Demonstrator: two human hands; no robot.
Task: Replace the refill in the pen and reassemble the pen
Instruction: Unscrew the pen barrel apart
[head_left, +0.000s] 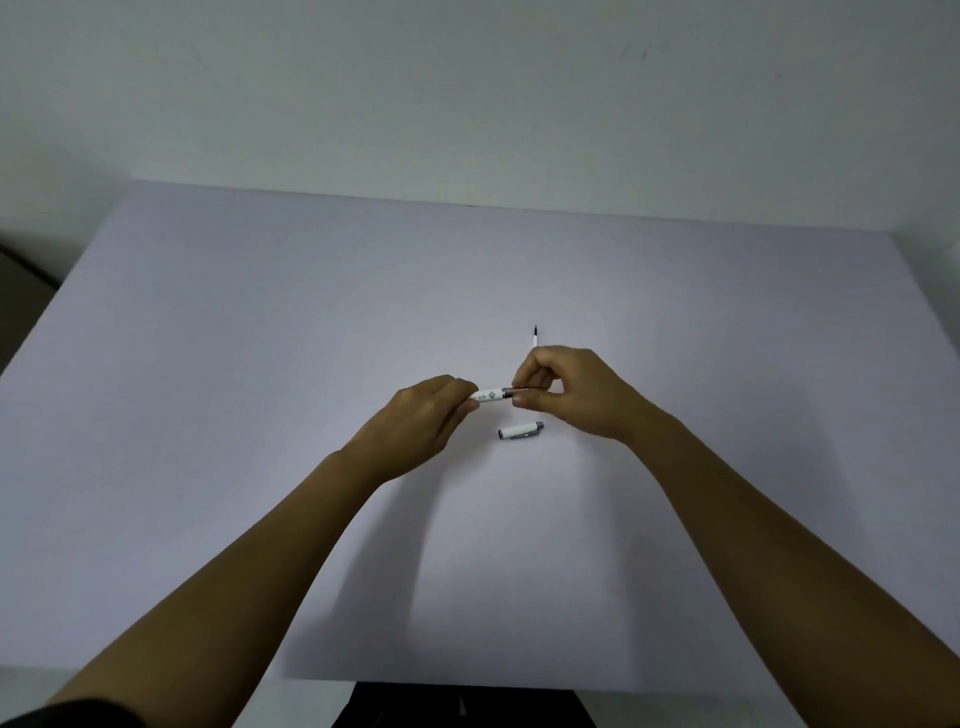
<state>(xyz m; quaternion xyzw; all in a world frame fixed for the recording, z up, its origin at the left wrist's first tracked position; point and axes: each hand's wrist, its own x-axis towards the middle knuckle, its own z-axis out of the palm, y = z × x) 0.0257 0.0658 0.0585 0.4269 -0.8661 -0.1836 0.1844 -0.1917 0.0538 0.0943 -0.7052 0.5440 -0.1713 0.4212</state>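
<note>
Above the middle of the table, both hands hold a white pen barrel (488, 395) that lies level. My left hand (431, 415) grips its left end. My right hand (566, 389) pinches the dark grip section (524, 391) at the barrel's right end, by a metal ring. The white pen cap (521, 431) with a silver clip lies on the table just below the hands. A thin white refill (535, 336) with a dark tip lies behind my right hand, which hides its near part.
The pale lilac table (260, 364) fills most of the view, with a plain wall behind its far edge. Its near edge runs across the bottom, with a dark gap below it at the centre.
</note>
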